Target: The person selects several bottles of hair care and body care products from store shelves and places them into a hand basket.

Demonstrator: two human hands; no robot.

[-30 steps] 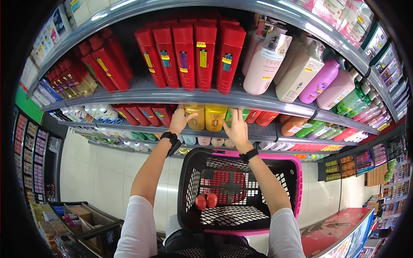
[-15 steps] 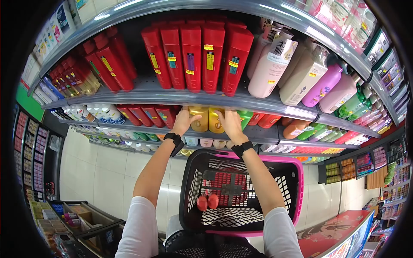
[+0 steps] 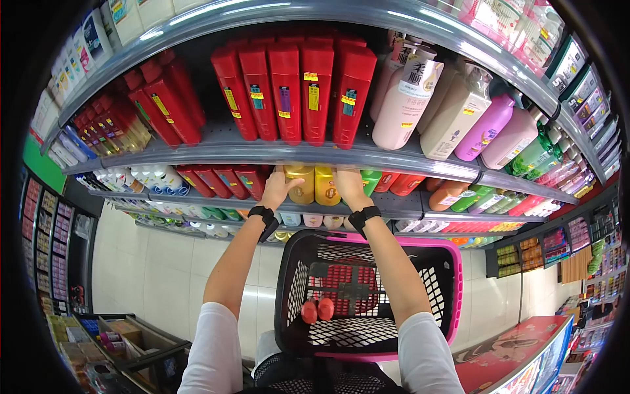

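Note:
Two yellow bottles [image 3: 326,186] stand side by side on the shelf below the large red bottles. My left hand [image 3: 278,188] is at the left yellow bottle [image 3: 302,186], thumb across its front and side, other fingers mostly hidden under the upper shelf edge. On the other side, my right hand [image 3: 350,186] reaches in against the right yellow bottle; its fingers are out of sight behind the shelf edge. A green bottle [image 3: 371,180] stands just right of that hand. Both wrists wear black bands.
Below my arms is a black shopping basket with a pink rim [image 3: 456,289], holding two red bottles [image 3: 317,310]. Above the hands runs a grey shelf edge [image 3: 315,155], under tall red bottles [image 3: 284,92] and a pale pump bottle [image 3: 408,98]. More red bottles [image 3: 249,180] stand left of my left hand.
My right hand has gone slightly deeper under the shelf, and its thumb no longer shows on the right yellow bottle. My left hand stays almost in place. The view has shifted slightly.

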